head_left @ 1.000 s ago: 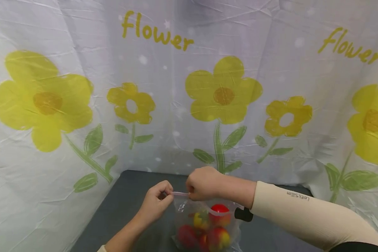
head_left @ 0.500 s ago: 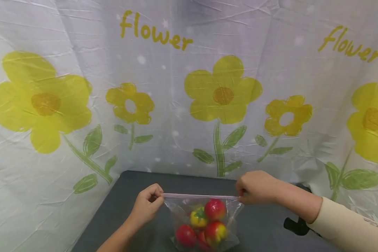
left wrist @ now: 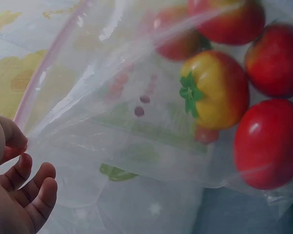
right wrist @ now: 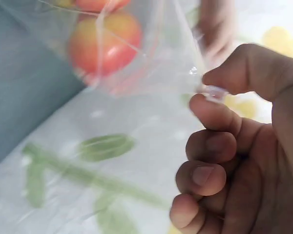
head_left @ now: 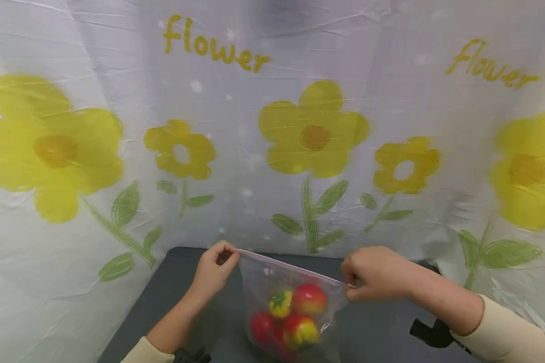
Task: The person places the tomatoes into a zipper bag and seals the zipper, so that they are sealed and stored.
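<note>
A clear zip bag with a pink strip along its top hangs stretched between both hands. My left hand pinches one top corner, higher than the other side. At the opposite corner my right hand pinches the strip's end between thumb and forefinger, as the right wrist view shows with a small clear tab. Inside lie several round red and yellow fruits or vegetables; one yellow-red piece has a green calyx like a bell pepper, and beside it is a smooth red one. The bag's lower edge runs out of the head view.
A dark grey table lies under the bag. Behind it hangs a pale curtain printed with yellow flowers. Black wrist-camera mounts sit under the forearms.
My right hand has slid rightward along the strip to the far corner, uncovering it. My left hand has since risen, so the strip slants down to the right and the bag is lifted.
</note>
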